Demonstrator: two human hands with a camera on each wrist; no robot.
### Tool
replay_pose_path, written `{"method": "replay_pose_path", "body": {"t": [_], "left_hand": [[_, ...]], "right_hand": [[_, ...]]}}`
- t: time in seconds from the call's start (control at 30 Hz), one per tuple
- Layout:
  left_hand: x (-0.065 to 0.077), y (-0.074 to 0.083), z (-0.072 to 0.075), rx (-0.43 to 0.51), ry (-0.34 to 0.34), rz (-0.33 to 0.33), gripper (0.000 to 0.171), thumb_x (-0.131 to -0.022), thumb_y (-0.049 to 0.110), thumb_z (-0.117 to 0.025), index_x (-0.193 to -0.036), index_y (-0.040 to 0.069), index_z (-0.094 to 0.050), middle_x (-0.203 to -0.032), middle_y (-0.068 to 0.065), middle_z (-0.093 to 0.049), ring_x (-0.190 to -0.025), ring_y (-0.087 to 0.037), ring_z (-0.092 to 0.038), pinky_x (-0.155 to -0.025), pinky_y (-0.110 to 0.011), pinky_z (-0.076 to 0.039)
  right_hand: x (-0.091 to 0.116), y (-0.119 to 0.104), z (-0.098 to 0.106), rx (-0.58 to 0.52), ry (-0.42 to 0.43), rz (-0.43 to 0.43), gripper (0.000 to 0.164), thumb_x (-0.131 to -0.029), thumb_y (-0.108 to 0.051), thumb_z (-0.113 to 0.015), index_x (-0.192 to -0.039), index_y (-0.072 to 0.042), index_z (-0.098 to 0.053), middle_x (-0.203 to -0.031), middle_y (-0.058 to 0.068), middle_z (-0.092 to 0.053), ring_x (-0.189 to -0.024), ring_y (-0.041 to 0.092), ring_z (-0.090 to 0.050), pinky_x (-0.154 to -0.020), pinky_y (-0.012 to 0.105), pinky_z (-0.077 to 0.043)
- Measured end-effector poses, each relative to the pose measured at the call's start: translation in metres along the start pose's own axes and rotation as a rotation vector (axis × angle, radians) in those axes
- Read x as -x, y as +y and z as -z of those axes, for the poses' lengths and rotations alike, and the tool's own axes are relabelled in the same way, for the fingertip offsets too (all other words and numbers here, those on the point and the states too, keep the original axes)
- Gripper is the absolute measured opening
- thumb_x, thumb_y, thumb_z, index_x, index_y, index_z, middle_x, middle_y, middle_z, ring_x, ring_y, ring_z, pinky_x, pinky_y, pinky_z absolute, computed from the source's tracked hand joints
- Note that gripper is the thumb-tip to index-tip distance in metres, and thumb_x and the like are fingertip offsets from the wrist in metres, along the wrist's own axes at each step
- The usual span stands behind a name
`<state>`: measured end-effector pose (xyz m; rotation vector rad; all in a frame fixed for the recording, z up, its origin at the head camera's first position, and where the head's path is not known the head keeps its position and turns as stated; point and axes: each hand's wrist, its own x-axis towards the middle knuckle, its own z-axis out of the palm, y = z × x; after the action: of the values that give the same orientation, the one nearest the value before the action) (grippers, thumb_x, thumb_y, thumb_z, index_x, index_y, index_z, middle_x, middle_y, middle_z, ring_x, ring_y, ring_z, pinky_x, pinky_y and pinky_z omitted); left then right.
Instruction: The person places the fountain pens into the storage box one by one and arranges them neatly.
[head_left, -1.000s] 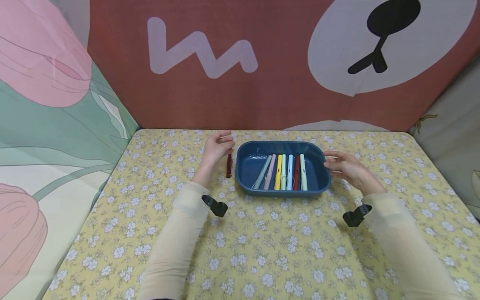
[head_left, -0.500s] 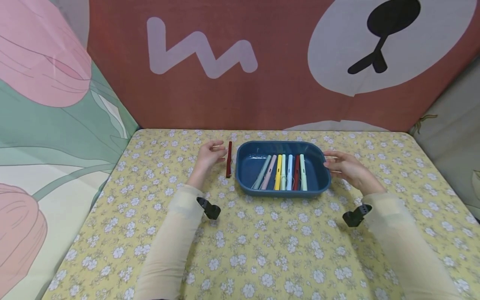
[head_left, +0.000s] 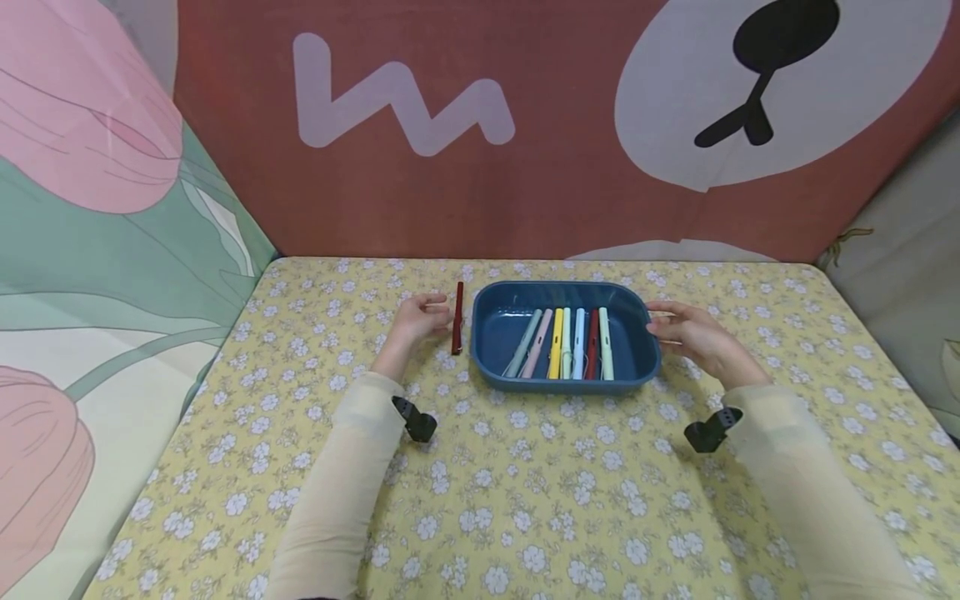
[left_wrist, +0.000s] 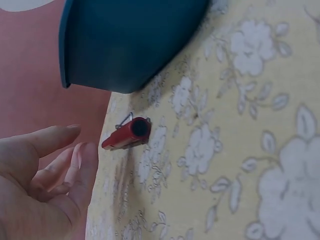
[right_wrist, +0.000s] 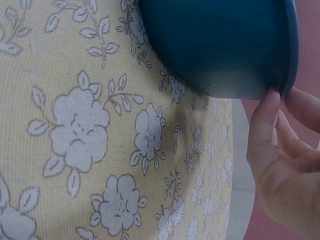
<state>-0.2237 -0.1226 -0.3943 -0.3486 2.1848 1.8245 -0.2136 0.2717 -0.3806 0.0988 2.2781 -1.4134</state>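
A dark red pen (head_left: 457,318) lies on the flowered cloth, left of a blue tray (head_left: 566,386). Its metal clip and round dark end show in the left wrist view, where the pen (left_wrist: 126,134) sits just past my fingertips. My left hand (head_left: 415,325) is beside it with loosely bent fingers that hold nothing. At the tray's right end, my right hand (head_left: 697,337) pinches the rim with thumb and finger; the right wrist view shows this hand (right_wrist: 287,160) at the edge of the tray (right_wrist: 225,50).
Several pens lie side by side in the tray, including a yellow pen (head_left: 556,343), a pink pen (head_left: 537,343) and a red pen (head_left: 592,343). A yellow flowered cloth (head_left: 525,500) covers the table. Behind it rises a brown printed backdrop (head_left: 555,183).
My left hand has drawn back left from the dark red pen, then come slightly down toward the near side. The whole pen is now uncovered. My right hand and the tray have stayed put.
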Motion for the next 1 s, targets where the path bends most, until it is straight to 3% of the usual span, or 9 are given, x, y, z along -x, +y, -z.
{"method": "replay_pose_path", "body": {"t": [0.4, 0.7, 1.0], "left_hand": [[-0.005, -0.011, -0.005, -0.137, 0.036, -0.039, 0.045, -0.090, 0.003, -0.063, -0.133, -0.002, -0.052, -0.128, -0.024, -0.059, -0.095, -0.023, -0.066, -0.079, -0.028, -0.059], [-0.005, -0.015, -0.010, -0.097, 0.017, -0.056, 0.044, -0.089, -0.001, -0.062, -0.131, -0.007, -0.050, -0.125, -0.028, -0.059, -0.098, -0.027, -0.066, -0.076, -0.026, -0.060], [-0.001, -0.018, -0.015, -0.215, 0.054, -0.071, 0.045, -0.089, 0.008, -0.066, -0.130, -0.004, -0.053, -0.121, -0.024, -0.062, -0.104, -0.033, -0.066, -0.075, -0.024, -0.059]], "right_hand": [[0.000, 0.000, 0.000, -0.003, 0.004, -0.009, 0.060, -0.101, -0.022, -0.046, -0.153, -0.008, -0.019, -0.118, 0.001, -0.047, -0.086, -0.006, -0.056, -0.080, 0.015, -0.053], [0.000, 0.001, 0.000, 0.000, 0.003, -0.004, 0.060, -0.101, -0.022, -0.046, -0.153, -0.007, -0.019, -0.123, 0.002, -0.046, -0.087, -0.007, -0.055, -0.080, 0.014, -0.052], [-0.001, 0.002, 0.001, -0.002, 0.002, 0.005, 0.062, -0.101, -0.021, -0.047, -0.153, -0.007, -0.017, -0.120, 0.001, -0.048, -0.086, -0.008, -0.056, -0.080, 0.014, -0.053]]}}
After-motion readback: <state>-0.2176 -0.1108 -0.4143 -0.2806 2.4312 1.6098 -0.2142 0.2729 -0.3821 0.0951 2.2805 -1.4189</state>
